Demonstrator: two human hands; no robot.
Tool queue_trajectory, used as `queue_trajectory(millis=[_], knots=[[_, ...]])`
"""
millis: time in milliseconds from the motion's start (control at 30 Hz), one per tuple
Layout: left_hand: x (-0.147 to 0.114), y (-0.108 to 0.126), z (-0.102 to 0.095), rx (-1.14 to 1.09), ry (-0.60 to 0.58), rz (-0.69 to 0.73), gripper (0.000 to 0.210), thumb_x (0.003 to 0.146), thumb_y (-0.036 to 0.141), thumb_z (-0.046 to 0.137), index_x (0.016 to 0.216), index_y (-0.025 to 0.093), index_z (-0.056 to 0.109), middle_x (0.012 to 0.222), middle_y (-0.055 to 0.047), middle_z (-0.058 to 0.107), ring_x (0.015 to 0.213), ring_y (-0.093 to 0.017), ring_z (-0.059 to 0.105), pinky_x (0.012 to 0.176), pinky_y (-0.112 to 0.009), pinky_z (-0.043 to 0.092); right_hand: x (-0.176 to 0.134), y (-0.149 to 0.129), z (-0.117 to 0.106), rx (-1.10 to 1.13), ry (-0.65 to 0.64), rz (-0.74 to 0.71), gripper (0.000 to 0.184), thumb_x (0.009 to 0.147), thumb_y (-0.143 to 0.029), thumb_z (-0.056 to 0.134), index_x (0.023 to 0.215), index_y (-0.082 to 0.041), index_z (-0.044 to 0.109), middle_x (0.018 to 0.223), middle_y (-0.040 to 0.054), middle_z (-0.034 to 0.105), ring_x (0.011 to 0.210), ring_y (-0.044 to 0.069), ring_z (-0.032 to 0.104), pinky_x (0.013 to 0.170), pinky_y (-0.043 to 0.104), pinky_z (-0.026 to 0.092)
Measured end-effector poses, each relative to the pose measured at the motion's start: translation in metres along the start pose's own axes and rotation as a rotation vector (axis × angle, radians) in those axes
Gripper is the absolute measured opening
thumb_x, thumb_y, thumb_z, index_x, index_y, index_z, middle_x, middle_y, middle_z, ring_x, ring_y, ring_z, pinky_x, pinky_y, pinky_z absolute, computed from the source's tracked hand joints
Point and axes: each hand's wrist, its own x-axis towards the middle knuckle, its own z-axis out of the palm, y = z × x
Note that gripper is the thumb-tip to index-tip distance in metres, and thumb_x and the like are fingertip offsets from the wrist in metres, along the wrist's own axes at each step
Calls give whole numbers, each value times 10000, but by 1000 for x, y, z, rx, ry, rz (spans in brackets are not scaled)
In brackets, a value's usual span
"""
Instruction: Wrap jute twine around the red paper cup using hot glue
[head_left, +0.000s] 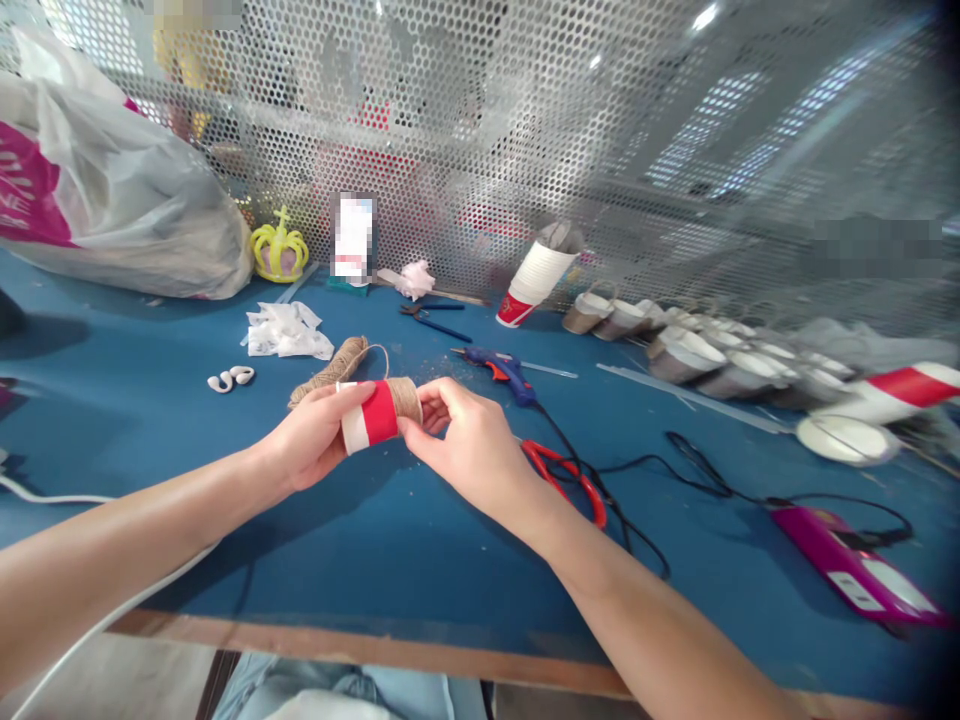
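Note:
A red and white paper cup (375, 415) lies sideways between my hands above the blue table. Brown twine (406, 400) is wound around its right end. My left hand (319, 430) is closed around the cup's left end, thumb on the red band. At the wound end, my right hand (450, 425) has its thumb and fingers closed on the twine-covered part. Just behind the cup lies a twine skein (337, 365), and a loose strand loops from it towards the cup. Behind my right hand rests a blue glue gun (506, 372).
Red-handled scissors (592, 495) and black cables lie at the right, near a magenta power strip (855, 560). Pliers (439, 318), stacked paper cups (536, 270) and several twine-wrapped cups (690, 360) stand further back. Left are crumpled tissue (285, 330), white earbuds (231, 377) and a plastic bag (142, 190).

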Motion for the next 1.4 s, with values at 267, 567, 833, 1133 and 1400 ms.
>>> queue_trajectory(millis=[267,567,833,1133,1400], knots=[[-2,0,5,-6,26,25,133,777,160,546,788,67,641,664,-63,676,524,-102,592,513,-180,459,-1,1,4,4,11,3,104,698,-225,590,768,-180,529,701,29,634,590,136,577,588,263,472],[-4,-8,2,124,-118,73,194,725,244,634,843,92,656,714,-63,689,620,-133,608,642,-228,467,14,12,-25,163,-100,83,224,761,-389,556,735,-167,555,695,43,644,641,153,611,607,279,495],[-20,-14,1,683,-536,139,144,752,264,594,749,130,648,662,-2,611,584,-113,495,557,-198,380,69,42,-5,20,-310,-144,275,794,-118,486,1052,-146,579,1075,94,626,968,169,589,858,344,458],[-24,-9,2,782,-748,34,217,782,317,538,826,132,643,719,-29,624,631,-141,512,594,-227,413,117,21,48,-323,-475,-480,373,675,-84,596,1038,-170,614,1236,110,522,1178,249,419,963,380,324],[-18,-8,-1,540,-654,-64,249,746,335,611,877,128,653,780,-47,665,673,-146,557,676,-253,442,151,38,3,-303,-251,-84,299,863,-296,403,965,-104,608,906,124,654,818,201,612,711,297,448]])
